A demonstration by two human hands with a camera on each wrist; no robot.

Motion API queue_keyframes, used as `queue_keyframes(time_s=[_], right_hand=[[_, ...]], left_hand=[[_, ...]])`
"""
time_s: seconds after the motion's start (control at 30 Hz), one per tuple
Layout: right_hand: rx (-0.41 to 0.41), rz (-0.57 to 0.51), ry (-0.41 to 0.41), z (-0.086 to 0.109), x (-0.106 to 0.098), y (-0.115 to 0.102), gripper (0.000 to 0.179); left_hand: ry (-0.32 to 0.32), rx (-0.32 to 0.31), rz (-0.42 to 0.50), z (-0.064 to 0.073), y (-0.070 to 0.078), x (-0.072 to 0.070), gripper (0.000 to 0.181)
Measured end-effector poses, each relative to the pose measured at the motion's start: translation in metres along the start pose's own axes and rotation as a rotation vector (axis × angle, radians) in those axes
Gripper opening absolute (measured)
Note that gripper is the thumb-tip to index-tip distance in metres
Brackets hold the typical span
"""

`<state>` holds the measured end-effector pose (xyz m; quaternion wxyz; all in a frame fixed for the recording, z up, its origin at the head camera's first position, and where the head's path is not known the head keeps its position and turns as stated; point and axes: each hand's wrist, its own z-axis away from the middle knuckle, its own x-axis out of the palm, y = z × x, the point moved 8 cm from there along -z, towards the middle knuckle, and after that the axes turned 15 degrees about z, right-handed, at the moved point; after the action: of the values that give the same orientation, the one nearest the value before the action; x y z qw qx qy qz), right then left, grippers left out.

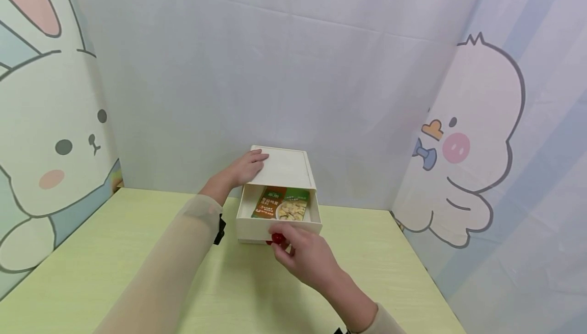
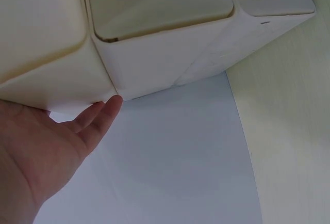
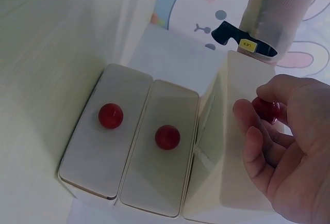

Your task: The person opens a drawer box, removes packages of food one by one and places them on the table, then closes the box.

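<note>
A small white drawer cabinet stands on the table, its top drawer pulled out. Inside the drawer lies a printed food packet in brown and green with a picture of a bowl of food. My left hand rests on the left edge of the cabinet's top, fingers extended; the left wrist view shows its fingertips along the cabinet's edge. At the drawer front, my right hand pinches the round red knob between thumb and finger.
Two lower drawers sit closed in the right wrist view, each with a red knob. Behind the cabinet hangs a pale curtain, with cartoon-printed sheets at both sides. The table is light yellow-green.
</note>
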<state>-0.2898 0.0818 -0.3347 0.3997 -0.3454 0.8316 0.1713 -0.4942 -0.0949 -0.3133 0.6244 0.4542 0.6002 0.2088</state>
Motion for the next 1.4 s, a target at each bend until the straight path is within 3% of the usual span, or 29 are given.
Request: queue_keyframes(time_s=[1.0,1.4], right_hand=[[-0.038,0.024,0.036,0.007,-0.005,-0.008,0.028],[-0.054,0.026,0.040,0.010,-0.006,-0.011,0.027]], left_hand=[[0.000,0.029,-0.046,0.000,0.002,-0.001,0.057],[0.000,0.035,-0.026,0.004,0.005,-0.002,0.058]])
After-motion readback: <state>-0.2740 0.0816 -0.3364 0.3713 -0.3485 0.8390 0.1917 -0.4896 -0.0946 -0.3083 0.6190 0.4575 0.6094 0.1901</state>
